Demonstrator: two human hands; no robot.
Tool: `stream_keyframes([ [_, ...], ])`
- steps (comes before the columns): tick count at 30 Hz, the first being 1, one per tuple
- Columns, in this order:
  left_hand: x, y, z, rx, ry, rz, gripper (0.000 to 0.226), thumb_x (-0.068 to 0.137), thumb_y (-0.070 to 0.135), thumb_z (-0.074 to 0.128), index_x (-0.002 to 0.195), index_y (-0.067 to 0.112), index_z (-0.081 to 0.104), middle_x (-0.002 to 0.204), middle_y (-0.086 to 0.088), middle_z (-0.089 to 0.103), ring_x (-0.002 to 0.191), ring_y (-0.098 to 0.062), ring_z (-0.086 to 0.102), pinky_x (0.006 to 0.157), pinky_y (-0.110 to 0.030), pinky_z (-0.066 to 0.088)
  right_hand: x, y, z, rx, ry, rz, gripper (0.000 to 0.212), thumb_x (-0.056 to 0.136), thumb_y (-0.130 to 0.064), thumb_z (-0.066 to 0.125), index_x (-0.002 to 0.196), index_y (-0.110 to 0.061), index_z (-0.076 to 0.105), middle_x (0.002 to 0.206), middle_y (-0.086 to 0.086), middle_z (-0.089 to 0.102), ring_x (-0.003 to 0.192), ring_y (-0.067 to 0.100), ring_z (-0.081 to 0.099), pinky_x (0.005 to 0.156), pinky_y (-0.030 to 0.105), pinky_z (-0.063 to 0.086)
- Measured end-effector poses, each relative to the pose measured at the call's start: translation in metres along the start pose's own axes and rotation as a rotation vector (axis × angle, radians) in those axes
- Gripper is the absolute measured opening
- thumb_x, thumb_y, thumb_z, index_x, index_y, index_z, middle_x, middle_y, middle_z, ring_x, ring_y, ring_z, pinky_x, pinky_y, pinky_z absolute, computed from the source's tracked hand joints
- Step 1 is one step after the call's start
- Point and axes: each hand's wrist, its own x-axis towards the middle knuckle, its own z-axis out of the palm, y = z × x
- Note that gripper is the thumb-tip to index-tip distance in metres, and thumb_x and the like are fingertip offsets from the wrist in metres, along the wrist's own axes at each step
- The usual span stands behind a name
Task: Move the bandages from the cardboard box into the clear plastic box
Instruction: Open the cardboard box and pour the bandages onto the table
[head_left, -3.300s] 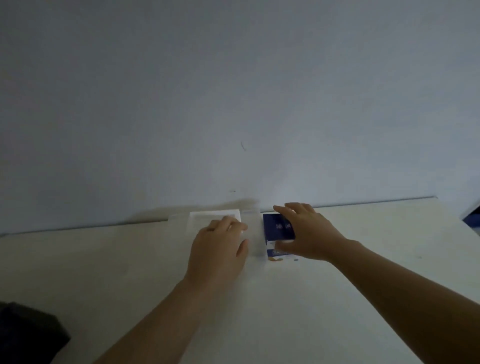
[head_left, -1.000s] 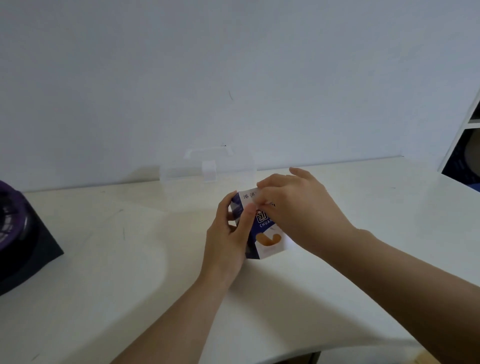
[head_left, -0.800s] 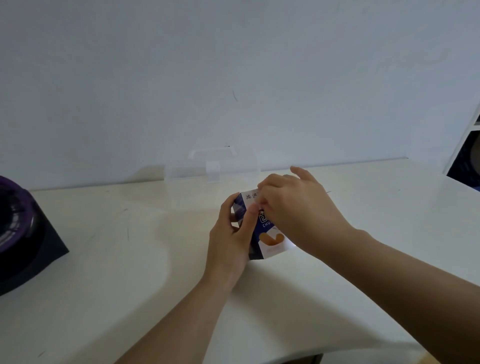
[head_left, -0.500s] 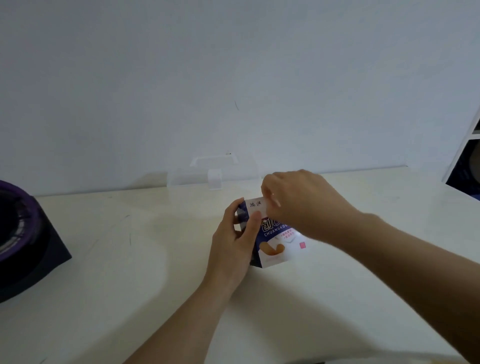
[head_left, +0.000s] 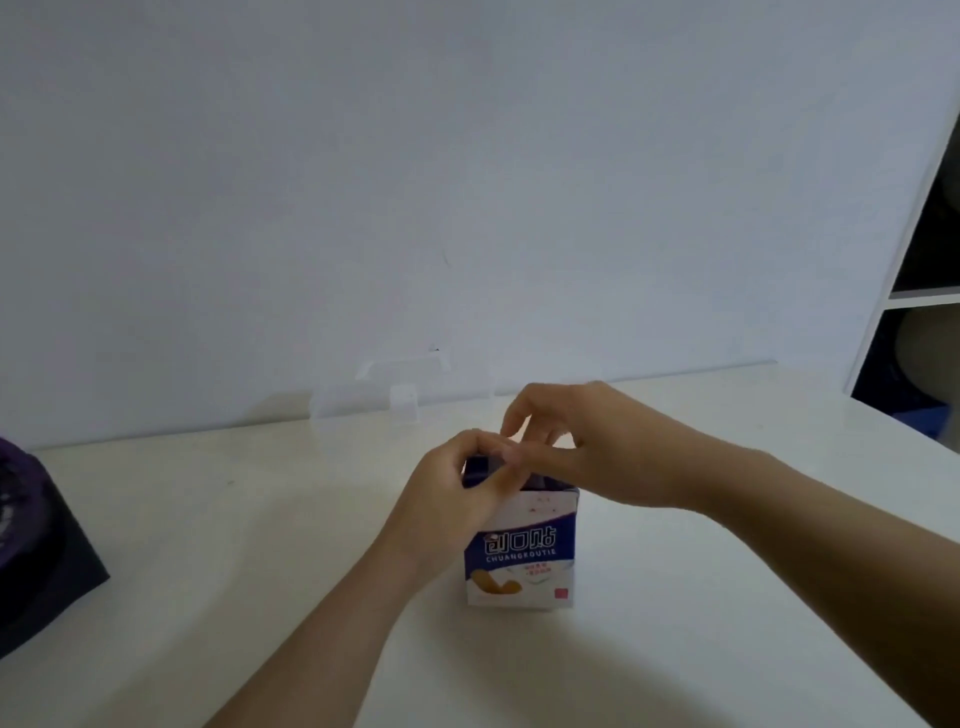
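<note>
A pale, off-white table (head_left: 208, 519) runs up to a plain light wall (head_left: 467, 156). A white shelf unit (head_left: 924, 260) with dark compartments stands past the table's right edge. At the left edge sits a dark object (head_left: 31, 545), black with a purple top and only partly in view.

The clear plastic box (head_left: 363, 405) stands at the far edge of the table, against the wall, with its handle up. The blue and white cardboard box (head_left: 522, 561) stands upright near the middle of the table, nearer the person and apart from the clear box. Its printed front, which bears a picture of a bandage, faces the camera. Its top is covered by the hands, so what is inside is hidden.

Both bare forearms reach in from the near edge. The left hand (head_left: 457, 488) grips the upper left part of the cardboard box, fingers and thumb curled round its top corner. The right hand (head_left: 587, 447) is arched over the top of the box. Its thumb lies along the top edge, meeting the left fingertips, and its fingers are curled above. Whether it pinches a flap or anything else cannot be told.
</note>
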Motion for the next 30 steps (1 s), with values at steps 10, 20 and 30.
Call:
stream_keyframes([
  [10,-0.005,-0.004,-0.005,-0.179,-0.098,-0.062,0.021,0.070,0.035,0.066,0.083,0.019,0.066,0.094,0.003,0.069,0.085,-0.022,0.068,0.065,-0.027,0.054,-0.006,0.035,0.018,0.265,-0.040,0.077,0.043,0.072,-0.035,0.079,0.111,-0.026,0.062,0.104,-0.012,0.067,0.098,0.009,0.064,0.087,0.034,0.055],
  [20,-0.001,-0.007,-0.008,-0.299,-0.116,-0.159,0.038,0.075,0.040,0.063,0.097,0.009,0.063,0.087,-0.010,0.070,0.082,-0.030,0.068,0.072,-0.040,0.055,0.006,0.031,0.006,0.157,-0.114,0.088,0.028,0.084,-0.043,0.062,0.104,-0.025,0.069,0.097,-0.010,0.072,0.090,0.006,0.067,0.081,0.032,0.057],
  [30,-0.008,-0.001,0.003,-0.278,0.024,-0.167,0.045,0.072,0.050,0.057,0.110,0.027,0.054,0.088,-0.005,0.072,0.074,-0.024,0.072,0.059,-0.028,0.057,0.013,0.040,0.032,0.410,-0.019,0.205,0.065,0.084,-0.063,0.042,0.091,-0.003,0.067,0.081,0.005,0.073,0.075,0.018,0.071,0.075,0.034,0.055],
])
